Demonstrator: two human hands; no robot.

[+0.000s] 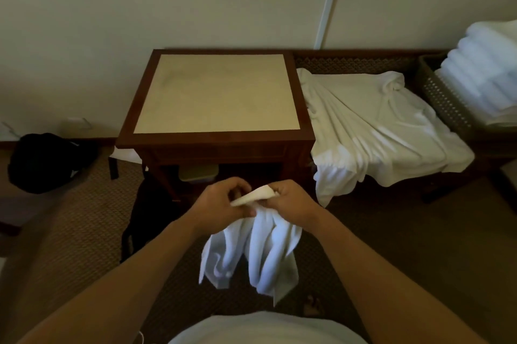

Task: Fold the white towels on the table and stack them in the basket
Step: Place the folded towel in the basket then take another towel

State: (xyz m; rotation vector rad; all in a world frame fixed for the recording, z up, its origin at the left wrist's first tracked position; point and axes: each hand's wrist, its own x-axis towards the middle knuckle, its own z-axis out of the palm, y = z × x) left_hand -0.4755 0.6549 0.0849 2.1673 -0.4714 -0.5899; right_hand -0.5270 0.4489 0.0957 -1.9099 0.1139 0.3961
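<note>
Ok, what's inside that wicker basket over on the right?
The basket holds a stack of folded white towels that rises well above its rim. Their lower layers and the basket's bottom are hidden by the wicker wall, and the frame edge cuts off the far side.

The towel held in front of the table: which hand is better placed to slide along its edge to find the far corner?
Probably the right hand. Both hands pinch the towel at one bunched edge, and the left hand holds its end.
</note>
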